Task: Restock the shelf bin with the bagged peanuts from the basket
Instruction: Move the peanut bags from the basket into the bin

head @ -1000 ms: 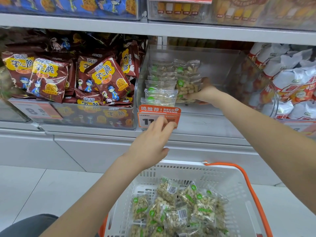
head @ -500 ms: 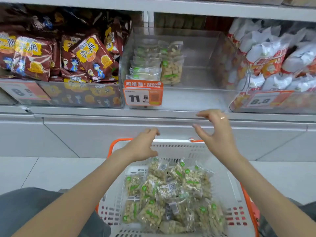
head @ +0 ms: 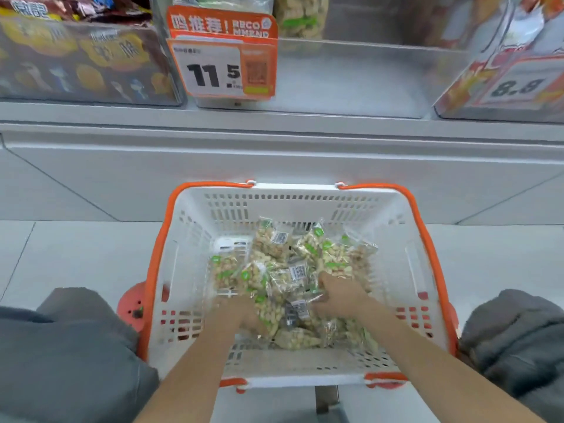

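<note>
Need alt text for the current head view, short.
Both hands, left hand and right hand, reach into a pile of bagged peanuts in a white basket with orange handles on the floor. Above, a clear shelf bin carries an orange 11.5 price tag.

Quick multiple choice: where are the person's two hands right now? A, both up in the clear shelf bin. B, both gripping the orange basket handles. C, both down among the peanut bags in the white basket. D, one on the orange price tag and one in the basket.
C: the left hand and right hand are both down among the clear bags of peanuts inside the white plastic basket with orange handles.
</note>
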A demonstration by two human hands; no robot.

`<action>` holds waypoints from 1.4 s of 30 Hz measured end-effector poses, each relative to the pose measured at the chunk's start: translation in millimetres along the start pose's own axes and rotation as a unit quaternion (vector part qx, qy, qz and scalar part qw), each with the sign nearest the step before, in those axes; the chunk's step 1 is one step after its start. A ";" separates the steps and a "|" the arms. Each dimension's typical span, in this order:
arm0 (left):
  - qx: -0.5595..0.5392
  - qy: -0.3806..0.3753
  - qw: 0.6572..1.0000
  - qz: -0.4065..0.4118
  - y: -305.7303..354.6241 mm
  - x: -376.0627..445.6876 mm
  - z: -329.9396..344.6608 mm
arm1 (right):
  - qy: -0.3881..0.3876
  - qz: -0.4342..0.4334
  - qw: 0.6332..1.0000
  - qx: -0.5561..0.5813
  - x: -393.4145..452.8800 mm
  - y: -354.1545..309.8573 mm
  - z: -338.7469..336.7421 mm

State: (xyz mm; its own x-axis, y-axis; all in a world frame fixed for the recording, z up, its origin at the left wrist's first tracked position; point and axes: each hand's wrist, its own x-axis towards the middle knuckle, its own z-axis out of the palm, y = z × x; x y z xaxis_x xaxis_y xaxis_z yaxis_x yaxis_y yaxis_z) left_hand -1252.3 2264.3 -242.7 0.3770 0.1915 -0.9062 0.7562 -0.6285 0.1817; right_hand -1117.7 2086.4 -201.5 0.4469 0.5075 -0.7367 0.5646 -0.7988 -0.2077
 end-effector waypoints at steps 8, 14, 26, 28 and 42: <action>-0.073 0.046 0.994 -0.062 -1.7 3.5 11.3 | -0.113 0.000 0.991 -0.067 1.1 -9.9 -7.0; -0.089 -0.090 0.989 -0.072 7.6 -29.6 -29.9 | -0.028 -0.052 0.988 -0.145 -18.9 -15.1 -11.6; -0.260 0.033 0.944 0.202 61.7 -204.1 -166.0 | 0.409 -0.200 0.875 0.166 -127.4 -27.7 -184.9; -0.365 0.044 0.897 0.246 64.2 -225.9 -172.5 | 0.477 -0.294 0.801 0.212 -142.7 -29.7 -188.7; -0.576 0.070 0.713 0.393 83.0 -238.7 -160.4 | 0.466 -0.448 0.755 0.110 -142.8 -55.4 -176.7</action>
State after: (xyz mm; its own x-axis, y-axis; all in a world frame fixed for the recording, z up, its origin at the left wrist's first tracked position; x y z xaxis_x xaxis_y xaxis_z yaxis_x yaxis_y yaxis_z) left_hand -1193.7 2287.3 49.9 0.9152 0.2460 -0.3192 0.1891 0.4375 0.8791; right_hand -1090.2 2115.3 28.9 0.3061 0.8018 0.5132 0.8468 0.0171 -0.5317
